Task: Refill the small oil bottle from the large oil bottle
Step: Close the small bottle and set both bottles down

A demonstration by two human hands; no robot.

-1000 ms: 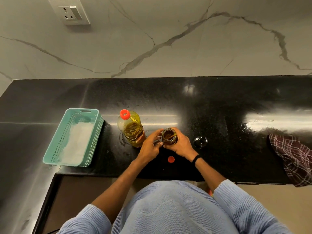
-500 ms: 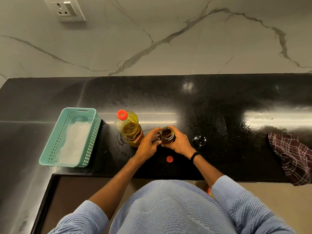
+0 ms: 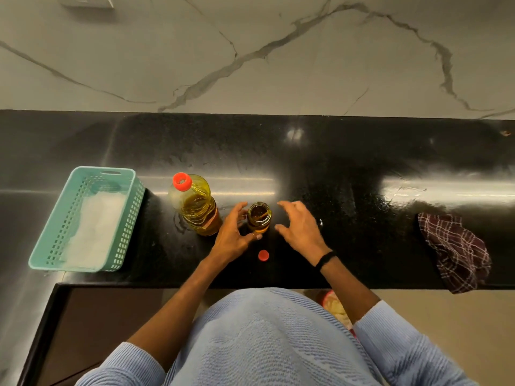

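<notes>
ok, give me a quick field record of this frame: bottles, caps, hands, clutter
small oil bottle: upright on counter, open, amber oil inside
large oil bottle: upright, left of the small one, orange-red cap on
loose red cap: flat on counter, nearer the person than the small bottle
left hand: cupped round small bottle's left side; contact unclear
right hand: open, apart from the bottle
basket: teal, far left, white sheet inside
checked cloth: right, hangs over counter edge
pouring: not started

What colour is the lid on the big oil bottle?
The cap on the large oil bottle is orange-red. It shows best in the head view.
</notes>
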